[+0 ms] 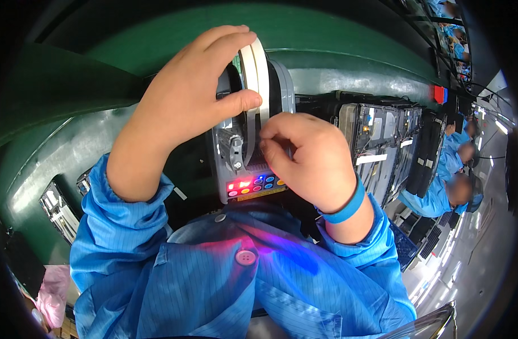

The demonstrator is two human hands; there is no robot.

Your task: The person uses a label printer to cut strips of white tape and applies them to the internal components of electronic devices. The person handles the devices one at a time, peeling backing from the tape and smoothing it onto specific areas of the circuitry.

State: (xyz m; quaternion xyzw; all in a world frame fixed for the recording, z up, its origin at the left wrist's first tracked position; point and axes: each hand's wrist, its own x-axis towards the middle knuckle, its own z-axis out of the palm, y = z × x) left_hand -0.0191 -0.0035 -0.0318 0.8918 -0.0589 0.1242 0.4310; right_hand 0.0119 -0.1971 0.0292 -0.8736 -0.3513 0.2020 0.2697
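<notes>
A grey automatic tape dispenser [220, 164] stands in front of me, with a lit red display and a row of coloured buttons on its near panel. The roll of whitish tape [261, 70] sits upright at its top, and a grey strip runs down from it toward the machine's front. My left hand [194, 85] is closed over the roll's left side, thumb on the near rim and fingertips at the top. On the roll's near right, my right hand [307, 150] makes a pinch beside the strip. Whatever lies between those fingertips is hidden.
Flat black-framed device panels [378, 133] stand stacked to the right. Another panel part [58, 206] lies at the left on the green work surface [134, 34]. Co-workers in blue [440, 195] sit further right. A pink cloth [54, 294] shows at lower left.
</notes>
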